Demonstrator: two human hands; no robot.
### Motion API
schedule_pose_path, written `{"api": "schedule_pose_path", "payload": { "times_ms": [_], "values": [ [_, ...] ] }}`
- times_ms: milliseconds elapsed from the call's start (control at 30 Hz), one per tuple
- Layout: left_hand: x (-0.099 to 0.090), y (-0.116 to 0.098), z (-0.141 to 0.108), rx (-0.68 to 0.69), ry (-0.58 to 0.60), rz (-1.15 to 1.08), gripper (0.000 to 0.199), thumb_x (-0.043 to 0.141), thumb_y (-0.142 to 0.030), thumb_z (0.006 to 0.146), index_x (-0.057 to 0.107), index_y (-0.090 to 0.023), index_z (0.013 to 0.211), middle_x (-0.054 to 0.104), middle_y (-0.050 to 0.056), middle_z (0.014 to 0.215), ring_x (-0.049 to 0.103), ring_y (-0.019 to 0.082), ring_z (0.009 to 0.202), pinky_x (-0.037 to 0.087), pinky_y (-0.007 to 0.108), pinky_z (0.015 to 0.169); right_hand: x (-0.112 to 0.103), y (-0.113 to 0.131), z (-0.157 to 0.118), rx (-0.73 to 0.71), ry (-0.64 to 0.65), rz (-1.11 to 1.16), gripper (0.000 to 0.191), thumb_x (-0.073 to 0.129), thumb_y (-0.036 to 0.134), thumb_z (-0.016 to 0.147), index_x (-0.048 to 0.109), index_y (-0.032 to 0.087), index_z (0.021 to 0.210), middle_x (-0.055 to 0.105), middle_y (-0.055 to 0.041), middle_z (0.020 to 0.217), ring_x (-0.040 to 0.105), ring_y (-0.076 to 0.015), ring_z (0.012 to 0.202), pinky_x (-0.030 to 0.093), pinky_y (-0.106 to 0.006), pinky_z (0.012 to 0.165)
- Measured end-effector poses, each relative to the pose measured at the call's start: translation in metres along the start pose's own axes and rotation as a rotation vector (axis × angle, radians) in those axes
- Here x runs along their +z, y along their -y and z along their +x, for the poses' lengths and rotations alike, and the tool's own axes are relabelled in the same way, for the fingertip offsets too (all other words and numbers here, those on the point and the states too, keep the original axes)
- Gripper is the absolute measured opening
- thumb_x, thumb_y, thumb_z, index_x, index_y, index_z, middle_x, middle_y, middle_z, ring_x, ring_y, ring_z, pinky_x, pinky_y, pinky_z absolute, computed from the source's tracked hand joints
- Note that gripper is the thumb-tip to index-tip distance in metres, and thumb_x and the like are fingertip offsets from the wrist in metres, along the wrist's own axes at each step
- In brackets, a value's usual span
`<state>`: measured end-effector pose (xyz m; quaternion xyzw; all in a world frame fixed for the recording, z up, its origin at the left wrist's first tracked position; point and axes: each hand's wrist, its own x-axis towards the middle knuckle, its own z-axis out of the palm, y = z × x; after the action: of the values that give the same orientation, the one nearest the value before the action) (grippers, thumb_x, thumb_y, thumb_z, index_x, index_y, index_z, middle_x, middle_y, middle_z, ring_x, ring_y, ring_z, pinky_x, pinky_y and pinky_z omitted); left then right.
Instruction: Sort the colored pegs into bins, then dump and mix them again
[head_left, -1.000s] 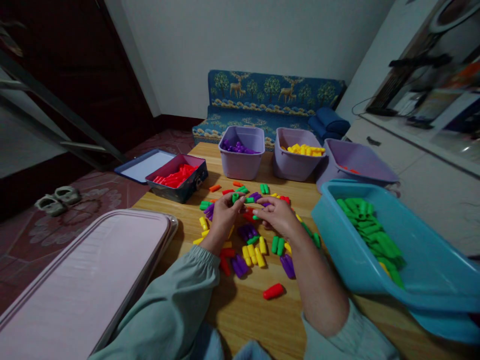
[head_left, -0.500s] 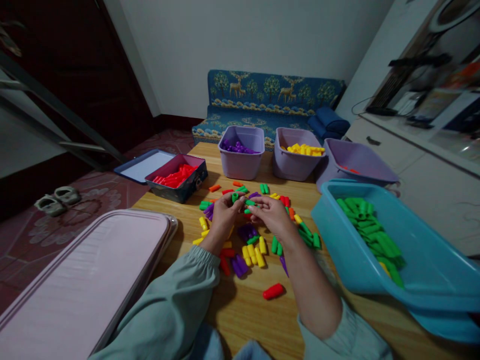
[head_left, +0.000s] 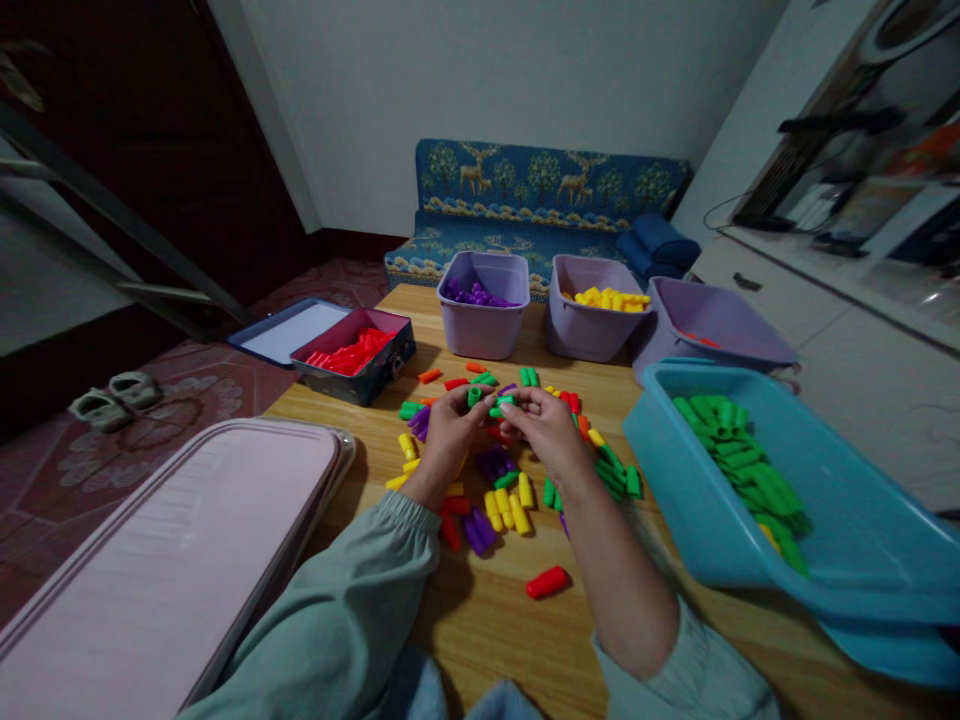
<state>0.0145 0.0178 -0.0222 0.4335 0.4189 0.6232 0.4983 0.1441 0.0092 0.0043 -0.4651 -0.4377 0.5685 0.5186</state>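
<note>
My left hand (head_left: 450, 432) is closed around a green piece (head_left: 474, 396) above the middle of the wooden table (head_left: 480, 610). Close beside it, my right hand (head_left: 544, 425) pinches green pieces (head_left: 501, 404) between thumb and fingers. Around and below both hands lie scattered plastic pieces: yellow pieces (head_left: 517, 513), purple pieces (head_left: 480, 532), green pieces (head_left: 634, 482) and red ones. One red piece (head_left: 548, 582) lies apart, nearer the front edge. The fingers partly cover what they hold.
Lilac bins hold purple (head_left: 484, 330) and yellow (head_left: 589, 335) pieces; another lilac bin (head_left: 720, 320) stands right. A teal tub (head_left: 675, 480) holds green pieces. An open box (head_left: 367, 385) holds red pieces. A pink lid (head_left: 180, 540) lies left.
My right hand has shifted slightly, and the green pieces in its fingers have turned and sit a little higher. My left hand has barely moved.
</note>
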Motion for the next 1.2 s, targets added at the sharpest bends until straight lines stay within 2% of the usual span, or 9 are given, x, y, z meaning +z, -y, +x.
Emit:
{"api": "schedule_pose_path", "payload": {
  "times_ms": [267,400,500,667,767,933,967,1100,1200],
  "values": [
    [-0.001,0.004,0.0,-0.047,0.028,-0.062,0.045,0.083,-0.043,0.062,0.071,-0.014,0.094,0.069,0.003,0.079,0.057,0.011,0.062,0.046,0.023,0.057,-0.006,-0.008,0.002,0.029,0.008,0.042,0.033,0.08,0.031,0.062,0.059,0.017,0.083,0.064,0.0041,0.061,0.061,-0.0087,0.052,0.056,-0.021,0.055],
    [-0.004,0.008,0.001,-0.042,0.083,0.019,0.044,0.082,-0.041,0.065,0.074,-0.014,0.099,0.073,0.009,0.096,0.063,0.016,0.074,0.048,0.024,0.063,-0.005,-0.007,0.001,0.065,0.017,0.064,0.034,0.081,0.033,0.06,0.062,0.016,0.083,0.064,0.0029,0.062,0.06,-0.0087,0.053,0.055,-0.02,0.053],
    [-0.005,0.009,0.001,-0.038,0.107,0.057,0.042,0.081,-0.039,0.067,0.075,-0.014,0.1,0.073,0.009,0.098,0.063,0.016,0.075,0.048,0.024,0.065,-0.004,-0.007,0.001,0.071,0.008,0.07,0.034,0.082,0.033,0.06,0.064,0.015,0.082,0.064,0.0027,0.06,0.06,-0.0086,0.053,0.055,-0.02,0.052],
    [-0.003,0.008,0.0,-0.056,0.115,0.012,0.043,0.08,-0.038,0.067,0.073,-0.013,0.101,0.068,0.004,0.076,0.056,0.01,0.059,0.044,0.022,0.058,-0.003,-0.007,0.005,0.018,-0.137,0.25,0.027,0.079,0.027,0.062,0.064,0.015,0.082,0.065,0.0016,0.064,0.059,-0.008,0.054,0.054,-0.018,0.052],
    [-0.002,0.006,0.0,-0.046,0.116,0.004,0.043,0.081,-0.04,0.065,0.072,-0.011,0.097,0.063,0.001,0.066,0.053,0.009,0.056,0.042,0.021,0.055,-0.005,-0.002,0.008,0.004,-0.213,0.445,0.021,0.076,0.023,0.066,0.06,0.017,0.079,0.067,0.0007,0.07,0.063,-0.009,0.062,0.058,-0.021,0.063],
    [-0.002,0.006,0.0,-0.039,0.107,0.027,0.043,0.08,-0.04,0.067,0.071,-0.012,0.098,0.062,0.0,0.063,0.052,0.009,0.054,0.041,0.021,0.054,-0.011,0.008,0.012,-0.038,-0.258,0.628,0.004,0.065,0.019,0.079,0.061,0.018,0.08,0.068,-0.0006,0.076,0.067,-0.0096,0.076,0.059,-0.025,0.082],
    [-0.002,0.007,0.0,-0.04,0.102,0.03,0.043,0.08,-0.04,0.067,0.071,-0.012,0.098,0.063,0.0,0.064,0.053,0.009,0.055,0.041,0.021,0.054,-0.012,0.012,0.011,-0.063,-0.284,0.659,0.001,0.062,0.017,0.081,0.061,0.018,0.081,0.068,-0.0008,0.078,0.068,-0.0093,0.078,0.058,-0.025,0.084],
    [-0.003,0.01,0.001,-0.048,0.089,0.019,0.044,0.08,-0.04,0.066,0.071,-0.012,0.099,0.066,0.002,0.07,0.054,0.009,0.056,0.041,0.021,0.054,-0.017,0.032,0.003,-0.213,-0.425,0.764,0.012,0.05,0.011,0.084,0.061,0.018,0.083,0.067,-0.0017,0.087,0.068,-0.0078,0.085,0.056,-0.026,0.092],
    [-0.004,0.01,0.001,-0.057,0.086,0.017,0.047,0.081,-0.041,0.065,0.07,-0.011,0.099,0.066,0.002,0.07,0.054,0.009,0.056,0.041,0.022,0.055,-0.025,0.049,-0.003,-0.354,-0.524,0.807,0.014,0.046,0.009,0.083,0.058,0.017,0.081,0.064,-0.0024,0.091,0.068,-0.0074,0.087,0.055,-0.026,0.094]
  ]
}}
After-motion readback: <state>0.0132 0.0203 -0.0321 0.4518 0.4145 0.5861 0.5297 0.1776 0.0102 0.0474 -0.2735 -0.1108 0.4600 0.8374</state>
